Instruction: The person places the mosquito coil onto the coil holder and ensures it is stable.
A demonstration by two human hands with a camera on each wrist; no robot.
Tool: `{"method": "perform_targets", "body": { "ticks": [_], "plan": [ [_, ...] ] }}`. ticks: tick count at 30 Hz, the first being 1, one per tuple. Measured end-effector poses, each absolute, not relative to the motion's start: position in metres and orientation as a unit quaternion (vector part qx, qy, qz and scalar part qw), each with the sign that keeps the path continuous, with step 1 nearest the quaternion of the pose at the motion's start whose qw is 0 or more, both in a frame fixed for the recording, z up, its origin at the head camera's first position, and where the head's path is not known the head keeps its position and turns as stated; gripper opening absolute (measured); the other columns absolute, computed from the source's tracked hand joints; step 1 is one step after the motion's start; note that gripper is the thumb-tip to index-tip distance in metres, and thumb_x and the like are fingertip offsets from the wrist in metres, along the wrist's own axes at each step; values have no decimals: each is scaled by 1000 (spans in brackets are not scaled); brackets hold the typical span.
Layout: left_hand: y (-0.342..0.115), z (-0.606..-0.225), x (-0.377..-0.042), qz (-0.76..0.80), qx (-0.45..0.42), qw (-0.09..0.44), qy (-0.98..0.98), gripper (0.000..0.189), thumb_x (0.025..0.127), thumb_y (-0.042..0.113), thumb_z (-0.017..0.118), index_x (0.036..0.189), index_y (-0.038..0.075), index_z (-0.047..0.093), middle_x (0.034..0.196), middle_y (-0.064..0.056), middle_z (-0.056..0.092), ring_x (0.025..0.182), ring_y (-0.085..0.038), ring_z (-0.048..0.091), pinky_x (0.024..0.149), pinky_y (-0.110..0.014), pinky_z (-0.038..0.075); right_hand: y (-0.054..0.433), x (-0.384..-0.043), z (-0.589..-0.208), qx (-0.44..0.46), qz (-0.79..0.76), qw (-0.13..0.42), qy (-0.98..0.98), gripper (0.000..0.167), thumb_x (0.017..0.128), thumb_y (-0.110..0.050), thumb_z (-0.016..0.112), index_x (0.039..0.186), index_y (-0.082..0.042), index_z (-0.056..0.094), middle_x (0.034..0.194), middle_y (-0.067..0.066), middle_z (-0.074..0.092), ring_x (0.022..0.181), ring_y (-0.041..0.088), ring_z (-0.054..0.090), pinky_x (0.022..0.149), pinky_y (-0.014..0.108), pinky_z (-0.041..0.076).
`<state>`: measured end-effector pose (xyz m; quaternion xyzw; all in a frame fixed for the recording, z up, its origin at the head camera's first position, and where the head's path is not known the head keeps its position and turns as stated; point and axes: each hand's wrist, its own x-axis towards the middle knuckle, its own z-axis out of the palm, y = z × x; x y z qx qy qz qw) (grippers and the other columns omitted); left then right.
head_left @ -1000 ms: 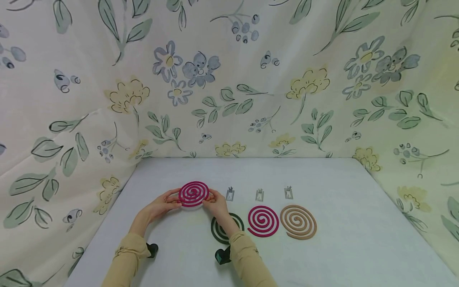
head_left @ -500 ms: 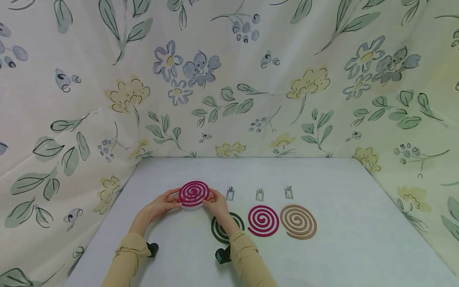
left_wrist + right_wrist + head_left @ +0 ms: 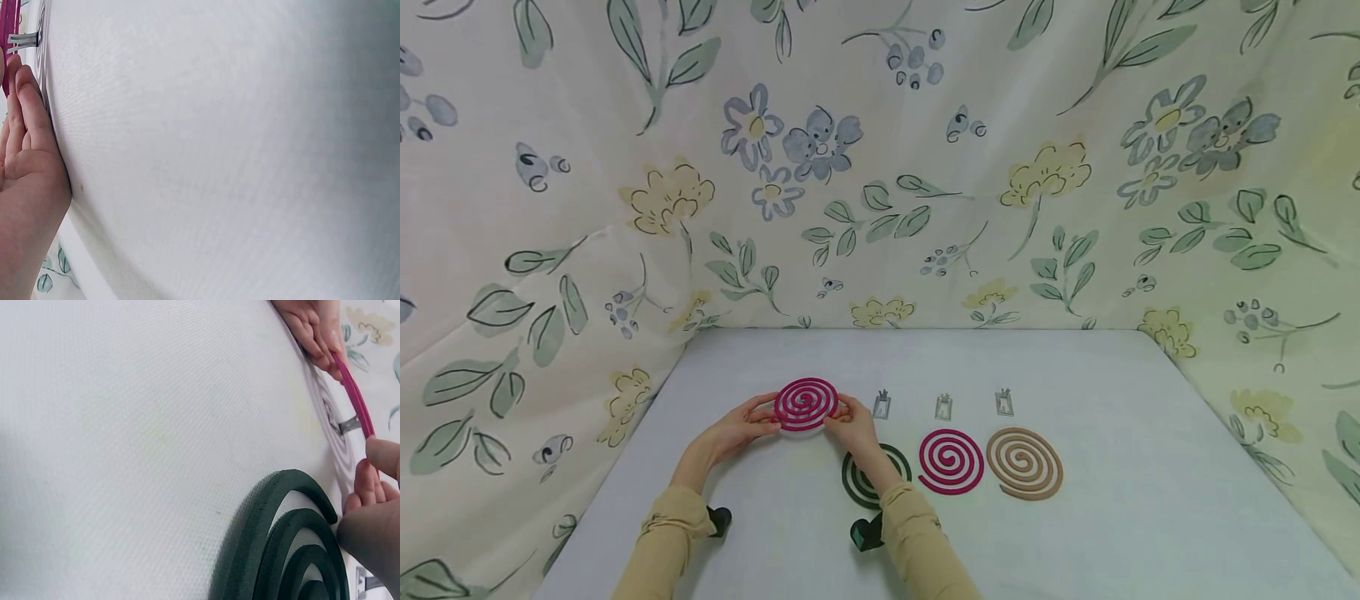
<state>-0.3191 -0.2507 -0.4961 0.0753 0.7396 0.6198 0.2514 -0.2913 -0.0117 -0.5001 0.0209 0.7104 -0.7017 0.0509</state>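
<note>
A magenta mosquito coil (image 3: 806, 403) lies flat, raised over the left half of the table, between both hands. My left hand (image 3: 735, 431) pinches its left edge between thumb and fingers. The opposite edge is pinched by my right hand (image 3: 853, 427). Under the coil a small metal stand (image 3: 350, 425) reaches down to the table; the wrist views show it, while the coil hides it from the head view. Partly covered by my right forearm is a dark green coil (image 3: 245, 562) on the table.
Right of the green coil lie a second magenta coil (image 3: 949, 461) and a tan coil (image 3: 1022, 457). Behind them, three flat metal stands (image 3: 943, 407) are spaced in a row on the white table (image 3: 1150, 517). A floral cloth (image 3: 880, 250) hangs behind.
</note>
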Motion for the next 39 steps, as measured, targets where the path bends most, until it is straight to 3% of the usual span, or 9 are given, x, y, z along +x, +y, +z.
{"method": "perform_targets", "body": {
  "ticks": [39],
  "plan": [
    [-251,-494,-318,612,79,251,745,76,91,15,62,150,3,16,123,-5,60,104,-2,54,90,-17,45,-11,-295,-503,32,-709,61,702,53,84,2,65,135,2,48,86,3,52,72,9,44,63,17,40]
  ]
}}
